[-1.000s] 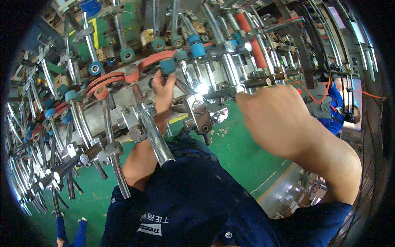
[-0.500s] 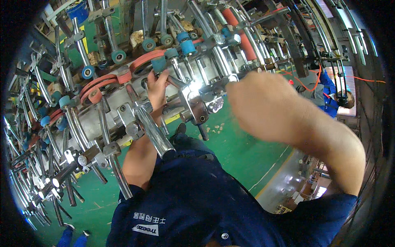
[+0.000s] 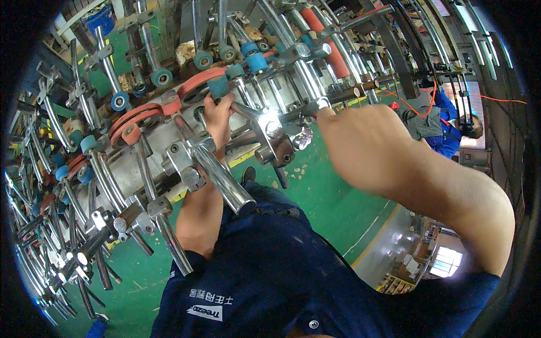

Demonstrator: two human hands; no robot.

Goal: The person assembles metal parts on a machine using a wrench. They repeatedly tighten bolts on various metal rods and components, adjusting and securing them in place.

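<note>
My left hand (image 3: 218,121) reaches up behind a chrome rod, its thumb and finger closed at the lower edge of a teal roller (image 3: 217,87). That roller sits on the end of a short metal rod (image 3: 243,110) running into a shiny clamp block (image 3: 274,135). My right hand (image 3: 366,143) is a closed fist beside a chrome clamp fitting (image 3: 316,106), right of the block. Its fingers face away, so whatever they hold is hidden. A thick chrome rod (image 3: 225,179) in another clamp (image 3: 189,166) crosses in front of my left forearm.
Several rods with blue and red rollers (image 3: 131,133) crowd the machine on the left. A long red roller (image 3: 336,59) stands at the far right part. Beyond my right arm a person in blue (image 3: 446,132) is near an orange cable (image 3: 433,104). Green floor (image 3: 315,194) lies below.
My right fist has shifted slightly down and right, staying near the clamp fitting. The near clamps and rods appear farther right and lower. My left hand stays at the teal roller.
</note>
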